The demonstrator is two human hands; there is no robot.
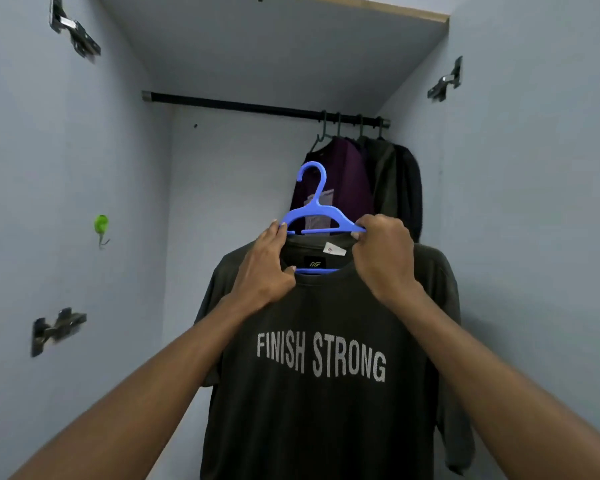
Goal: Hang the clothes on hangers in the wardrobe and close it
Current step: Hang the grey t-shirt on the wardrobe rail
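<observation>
A dark olive T-shirt (323, 393) printed "FINISH STRONG" hangs on a blue plastic hanger (315, 202), held up in front of the open wardrobe. My left hand (265, 268) grips the shirt's collar and the hanger's left shoulder. My right hand (383, 258) pinches the hanger's right shoulder together with the collar. The hanger's hook points up, well below the black rail (257, 107) and apart from it.
Several garments, one purple (340, 174) and others dark (395, 181), hang on dark hangers at the rail's right end. The rail's left stretch is bare. Door hinges (73, 29) stick out from both side walls. A green hook (101, 225) sits on the left wall.
</observation>
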